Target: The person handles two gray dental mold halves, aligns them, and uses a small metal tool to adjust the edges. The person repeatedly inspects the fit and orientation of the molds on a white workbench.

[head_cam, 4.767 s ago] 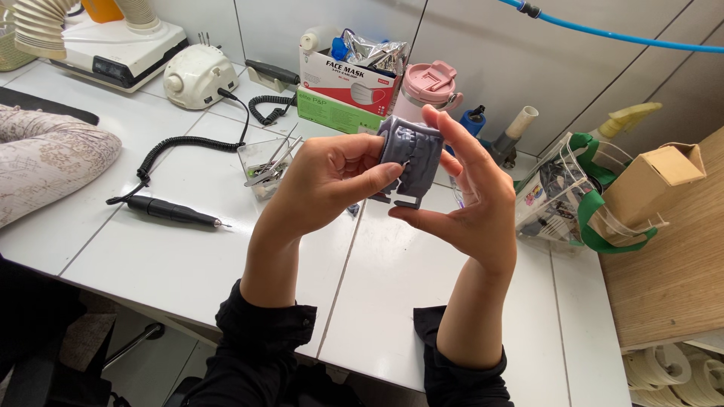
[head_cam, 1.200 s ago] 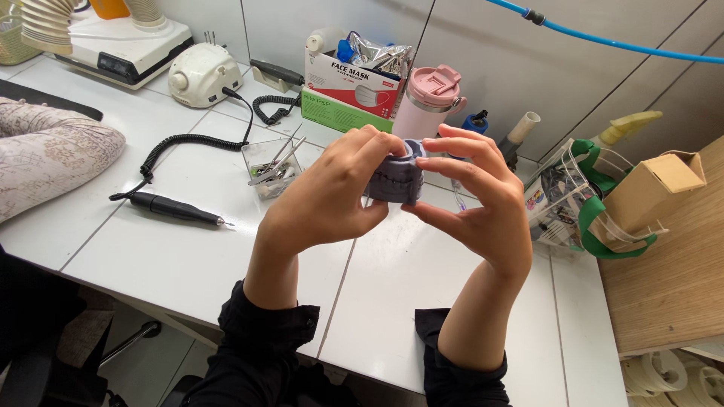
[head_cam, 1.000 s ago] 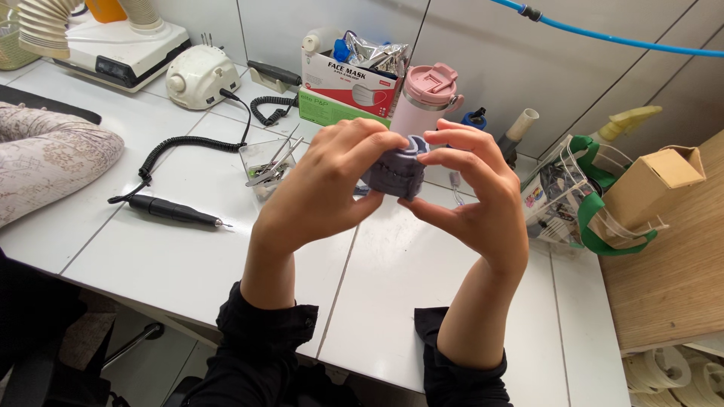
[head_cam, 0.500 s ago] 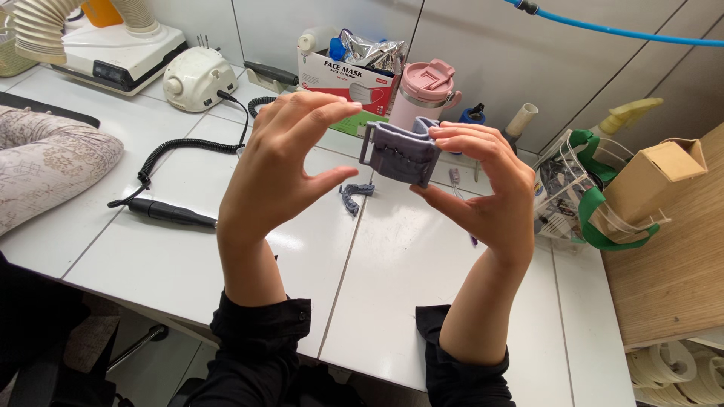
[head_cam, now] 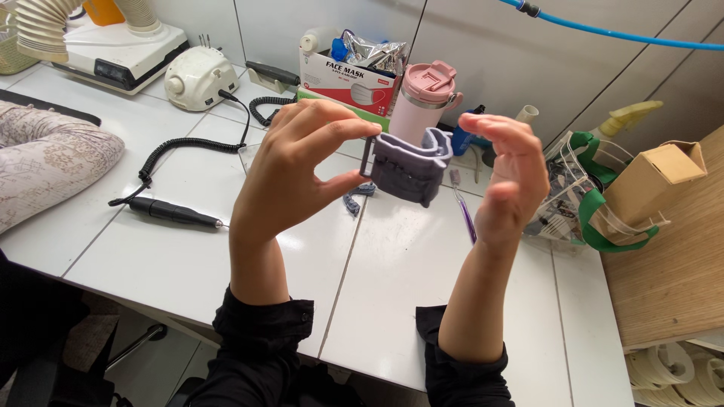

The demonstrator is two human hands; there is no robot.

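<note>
My left hand [head_cam: 290, 169] is raised above the white table [head_cam: 188, 271] and pinches the left edge of a grey dental model [head_cam: 407, 169] between thumb and forefinger. The model is a blocky grey piece with a curved upper rim, held level in the air. A little to its right, my right hand [head_cam: 507, 173] is up with its fingers spread and slightly curled; it holds nothing and seems clear of the model. Both forearms wear dark sleeves.
A pink tumbler [head_cam: 422, 102] and a box of face masks [head_cam: 348, 79] stand behind the model. A black handpiece [head_cam: 172, 213] on a coiled cable, a white control unit [head_cam: 200, 78], a purple tool [head_cam: 465, 213], clear containers [head_cam: 581, 188], a cardboard box [head_cam: 652, 181] and a patterned cushion [head_cam: 45, 162] surround my hands.
Both hands gripped the model lower down a second ago. They have risen; my right hand has let go and drawn off to the right, leaving the model pinched in my left.
</note>
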